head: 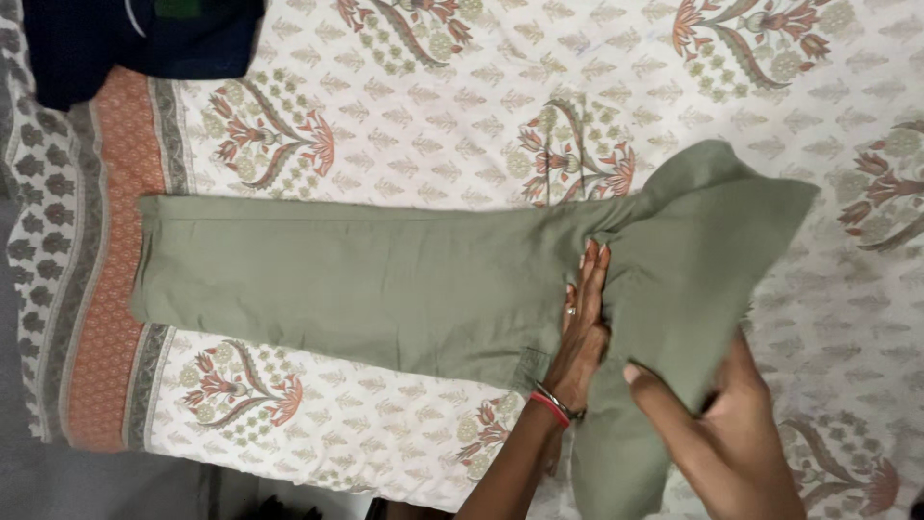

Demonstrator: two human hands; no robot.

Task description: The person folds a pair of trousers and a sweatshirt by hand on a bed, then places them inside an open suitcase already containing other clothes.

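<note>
Head view: one pair of olive-green trousers (pixel 385 279) lay lengthwise on the floral bedsheet (pixel 433 87). Left hand (pixel 585 323) pressed flat on them, fingers together. Right hand (pixel 717 424) pinched the lifted waist end.

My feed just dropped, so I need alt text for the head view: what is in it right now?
A pair of olive-green trousers lies flat on a floral-printed bedsheet; the left hand presses flat at its middle while the right hand grips the lifted end and folds it over. A dark blue garment sits at the top left corner.
</note>
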